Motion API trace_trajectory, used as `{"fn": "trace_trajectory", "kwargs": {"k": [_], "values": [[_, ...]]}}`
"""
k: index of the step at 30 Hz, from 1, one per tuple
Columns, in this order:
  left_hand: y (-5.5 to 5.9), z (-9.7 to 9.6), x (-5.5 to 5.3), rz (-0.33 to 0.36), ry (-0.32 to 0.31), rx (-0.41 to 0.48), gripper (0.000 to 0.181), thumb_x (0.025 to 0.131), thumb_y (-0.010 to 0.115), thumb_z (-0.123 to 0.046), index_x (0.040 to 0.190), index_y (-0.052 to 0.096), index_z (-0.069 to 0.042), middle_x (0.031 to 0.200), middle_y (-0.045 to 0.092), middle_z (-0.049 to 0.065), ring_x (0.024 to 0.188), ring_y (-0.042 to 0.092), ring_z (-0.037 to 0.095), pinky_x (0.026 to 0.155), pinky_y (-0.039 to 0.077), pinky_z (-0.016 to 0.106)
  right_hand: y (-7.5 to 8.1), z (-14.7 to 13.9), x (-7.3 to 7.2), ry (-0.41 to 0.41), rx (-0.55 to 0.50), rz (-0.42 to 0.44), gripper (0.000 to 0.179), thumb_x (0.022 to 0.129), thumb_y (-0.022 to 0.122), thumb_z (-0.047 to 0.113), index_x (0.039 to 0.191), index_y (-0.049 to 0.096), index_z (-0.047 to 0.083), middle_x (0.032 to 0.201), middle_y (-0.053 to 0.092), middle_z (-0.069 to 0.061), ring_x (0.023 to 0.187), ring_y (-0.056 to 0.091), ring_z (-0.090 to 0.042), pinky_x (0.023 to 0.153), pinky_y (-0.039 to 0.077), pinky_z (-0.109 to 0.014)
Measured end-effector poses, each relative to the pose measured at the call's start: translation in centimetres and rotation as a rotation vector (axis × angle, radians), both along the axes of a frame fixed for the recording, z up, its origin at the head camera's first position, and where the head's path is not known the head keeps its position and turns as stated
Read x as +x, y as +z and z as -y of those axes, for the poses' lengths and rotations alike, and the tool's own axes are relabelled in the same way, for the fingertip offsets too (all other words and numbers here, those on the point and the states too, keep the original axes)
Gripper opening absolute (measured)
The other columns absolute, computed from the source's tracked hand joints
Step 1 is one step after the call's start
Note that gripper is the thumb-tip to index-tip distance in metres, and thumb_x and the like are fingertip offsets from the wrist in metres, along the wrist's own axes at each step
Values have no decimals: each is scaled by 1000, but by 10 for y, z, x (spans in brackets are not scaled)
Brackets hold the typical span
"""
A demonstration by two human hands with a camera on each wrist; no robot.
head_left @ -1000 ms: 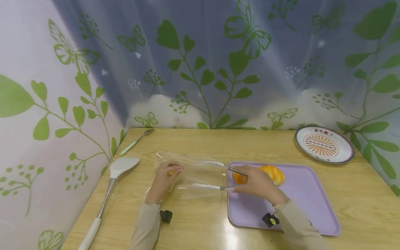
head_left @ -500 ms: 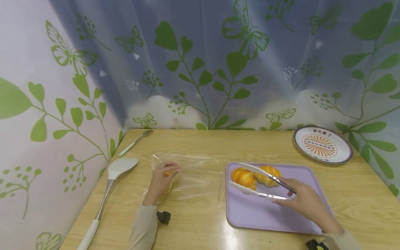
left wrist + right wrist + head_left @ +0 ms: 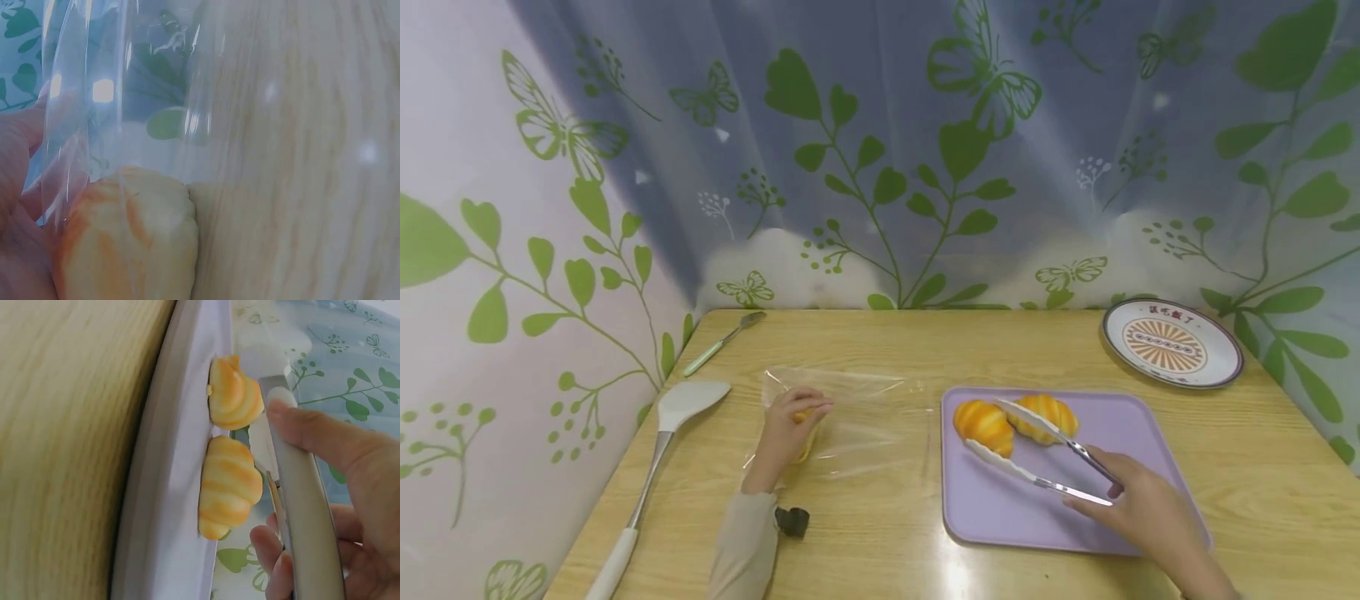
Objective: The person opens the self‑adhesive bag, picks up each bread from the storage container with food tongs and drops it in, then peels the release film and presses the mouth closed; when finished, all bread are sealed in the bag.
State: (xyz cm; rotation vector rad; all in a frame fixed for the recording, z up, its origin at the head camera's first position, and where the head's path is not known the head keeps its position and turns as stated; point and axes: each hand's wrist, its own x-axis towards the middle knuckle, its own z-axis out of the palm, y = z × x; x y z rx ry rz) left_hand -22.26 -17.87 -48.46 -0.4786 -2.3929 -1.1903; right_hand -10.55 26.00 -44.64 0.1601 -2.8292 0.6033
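My left hand [image 3: 786, 433] pinches a clear plastic bag [image 3: 876, 417] lying on the table at centre left. Inside its closed end sits a yellow-orange croissant [image 3: 131, 244], partly covered by the hand in the head view. My right hand [image 3: 1150, 504] grips a pair of tongs [image 3: 1003, 463] with white tips and metal arms, its thumb along one arm in the right wrist view. The tong tips are spread apart over a lavender tray [image 3: 1000, 517]. Two croissants lie on the tray, a left croissant [image 3: 982, 427] and a right croissant [image 3: 1056, 412], close to the tips.
A white patterned plate [image 3: 1172, 346] stands at the back right. To the left lies a long spatula [image 3: 692, 402] with a white head, and behind it a small fork-like utensil [image 3: 722, 344] with a green handle. A printed curtain [image 3: 880, 208] borders the table's back edge.
The tongs have come out of the bag's mouth and moved right, over the croissants on the tray, then slightly further right and nearer me. The left hand has stayed nearly still.
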Motion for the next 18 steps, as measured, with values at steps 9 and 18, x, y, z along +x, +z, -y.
{"fn": "trace_trajectory", "kwargs": {"k": [9,18], "values": [[1,3,1,108,-28,64,12,84,74,-7,95,76,-2,110,68,17,105,56,34,75,49,21,-4,1,-2,20,-10,-119,63,60,91,34,112,72,5,66,58,6,56,39,3,47,34,-20],[1,4,2,163,-34,109,13,84,74,-8,96,77,-4,112,68,15,108,55,33,79,49,27,11,19,-13,127,-26,-168,58,61,91,33,111,73,10,69,61,9,58,42,4,50,35,-21]]}}
